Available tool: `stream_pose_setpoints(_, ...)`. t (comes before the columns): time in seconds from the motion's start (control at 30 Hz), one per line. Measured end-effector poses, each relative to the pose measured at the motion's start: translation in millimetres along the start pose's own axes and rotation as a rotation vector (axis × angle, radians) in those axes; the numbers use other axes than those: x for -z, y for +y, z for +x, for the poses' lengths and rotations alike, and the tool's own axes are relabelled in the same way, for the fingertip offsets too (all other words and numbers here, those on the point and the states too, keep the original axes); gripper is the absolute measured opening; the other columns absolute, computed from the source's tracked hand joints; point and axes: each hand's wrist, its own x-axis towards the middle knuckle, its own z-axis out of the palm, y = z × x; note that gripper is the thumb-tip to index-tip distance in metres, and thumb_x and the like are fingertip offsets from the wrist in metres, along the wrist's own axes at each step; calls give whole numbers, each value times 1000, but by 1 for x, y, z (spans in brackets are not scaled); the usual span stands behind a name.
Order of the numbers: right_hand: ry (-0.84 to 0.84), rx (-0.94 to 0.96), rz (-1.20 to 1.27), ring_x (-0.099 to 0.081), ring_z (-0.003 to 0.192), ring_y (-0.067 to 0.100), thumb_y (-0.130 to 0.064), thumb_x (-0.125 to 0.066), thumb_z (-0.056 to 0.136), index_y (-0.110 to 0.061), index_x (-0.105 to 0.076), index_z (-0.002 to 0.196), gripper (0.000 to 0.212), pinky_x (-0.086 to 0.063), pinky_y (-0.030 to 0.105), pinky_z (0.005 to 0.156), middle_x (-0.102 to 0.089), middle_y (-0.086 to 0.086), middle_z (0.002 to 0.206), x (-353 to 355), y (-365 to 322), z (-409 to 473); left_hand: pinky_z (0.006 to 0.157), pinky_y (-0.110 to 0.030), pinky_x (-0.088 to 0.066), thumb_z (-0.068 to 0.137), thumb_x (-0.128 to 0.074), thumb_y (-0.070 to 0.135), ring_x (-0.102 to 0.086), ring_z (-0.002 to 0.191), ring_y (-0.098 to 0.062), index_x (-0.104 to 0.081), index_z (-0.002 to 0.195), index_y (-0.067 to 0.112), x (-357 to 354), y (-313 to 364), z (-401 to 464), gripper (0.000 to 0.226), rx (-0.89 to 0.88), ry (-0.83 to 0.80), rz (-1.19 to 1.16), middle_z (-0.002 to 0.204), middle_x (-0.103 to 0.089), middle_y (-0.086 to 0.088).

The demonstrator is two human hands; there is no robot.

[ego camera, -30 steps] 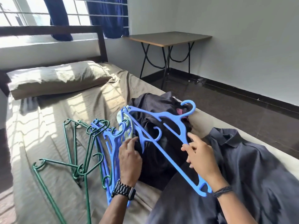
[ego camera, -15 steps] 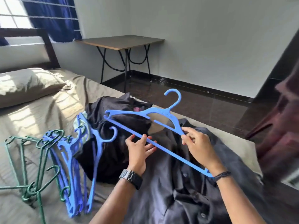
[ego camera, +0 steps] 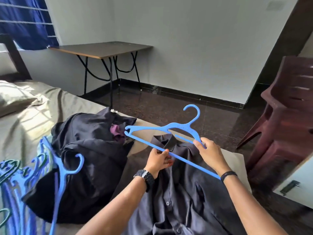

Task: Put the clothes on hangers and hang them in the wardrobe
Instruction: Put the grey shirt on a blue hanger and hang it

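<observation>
Both hands hold one blue hanger [ego camera: 162, 131] in the air above a dark grey shirt [ego camera: 186, 192] that lies spread, front up and buttoned, on the bed [ego camera: 33, 126]. The right hand [ego camera: 209, 152] grips the hanger's sloping right shoulder, fingers curled over the plastic, with a dark band on that wrist; the left hand [ego camera: 158, 160] pinches the long bottom bar near its middle, thumb on top, and a black watch [ego camera: 144, 176] sits on that wrist. The hanger tilts, its hook pointing up and away from the person, its left tip over the gap between the shirt collar and a crumpled heap of dark clothes [ego camera: 91, 150] with a bit of purple cloth [ego camera: 116, 133] showing in it. That heap lies just left of the shirt. More spare hangers [ego camera: 28, 180], blue and green, lie in a loose pile at the left edge of the bed, one blue hook resting against the heap. A folding table [ego camera: 101, 49] stands by the far wall, and a dark red plastic chair [ego camera: 284, 116] stands at the right
</observation>
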Motion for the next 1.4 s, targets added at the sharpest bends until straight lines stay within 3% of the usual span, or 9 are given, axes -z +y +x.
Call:
stream_pose_setpoints(0.17, 160, -43, -88, -53, 82, 40, -36, -54, 94, -13, -40, 66, 39, -32, 39, 63, -53, 7, 63, 5, 15, 37, 69, -39, -54, 92, -50, 11, -53, 59, -24, -53, 75, 10, 5, 5, 70, 17, 19, -13, 713, 73, -54, -11)
stream_pose_setpoints(0.3, 257, 47, -271, -60, 86, 42, -40, -56, 93, -12, -53, 74, 34, -35, 39, 63, -67, 20, 80, 11, 24, 61, 91, -34, -42, 91, -45, 14, -55, 110, -36, -56, 112, 5, 16, 14, 117, 25, -112, 133, 1169, 118, -59, -19)
stream_pose_setpoints(0.47, 333, 198, -507, -63, 71, 43, -33, -66, 87, -9, -58, 71, 30, -43, 41, 61, -66, 20, 67, 16, 32, 81, 99, -41, -37, 92, -38, 10, -46, 115, -45, -42, 135, 16, 38, 7, 155, 44, -128, 181, 1424, 126, -41, -20)
stream_pose_setpoints(0.63, 282, 237, -612, -63, 76, 40, -36, -62, 88, -12, -56, 70, 30, -36, 39, 65, -68, 16, 71, 29, 34, 97, 98, -41, -43, 91, -37, 7, -51, 114, -46, -43, 138, 22, 47, 5, 175, 50, -128, 73, 1461, 125, -44, -23)
stream_pose_setpoints(0.93, 75, 231, -580, -59, 81, 34, -41, -56, 91, -22, -48, 67, 32, -39, 38, 75, -60, 5, 67, 28, 29, 108, 84, -28, -40, 86, -62, 12, -56, 109, -28, -60, 109, 6, 53, 20, 164, 24, -199, -101, 1406, 113, -62, -15)
stream_pose_setpoints(1.03, -12, 238, -540, -49, 70, 29, -43, -56, 91, -22, -42, 60, 40, -32, 35, 72, -45, -5, 56, 26, 24, 109, 81, -29, -44, 83, -70, 16, -59, 91, -26, -58, 87, 21, 58, 33, 147, 14, -292, -159, 1280, 99, -65, -13)
stream_pose_setpoints(1.1, -53, 243, -452, -45, 67, 25, -44, -58, 90, -23, -40, 58, 42, -29, 33, 70, -43, -5, 54, 25, 19, 110, 83, -33, -48, 82, -71, 15, -56, 79, -20, -50, 76, 31, 62, 42, 138, 28, -364, -200, 1215, 89, -64, -6)
stream_pose_setpoints(1.27, -153, 243, -282, -48, 61, 20, -45, -59, 89, -9, -60, 74, 39, -30, 31, 58, -49, 1, 59, 23, -4, 109, 78, -32, -47, 84, -71, 15, -50, 71, -12, -47, 80, 31, 56, 66, 104, 29, -465, -244, 1075, 77, -54, 7)
stream_pose_setpoints(1.4, -249, 235, -175, -42, 56, 15, -43, -63, 88, -10, -55, 63, 42, -28, 29, 57, -43, 1, 57, 12, -21, 110, 76, -28, -44, 86, -69, 23, -51, 74, -9, -52, 85, 21, 47, 80, 83, 17, -565, -250, 1019, 78, -56, 1)
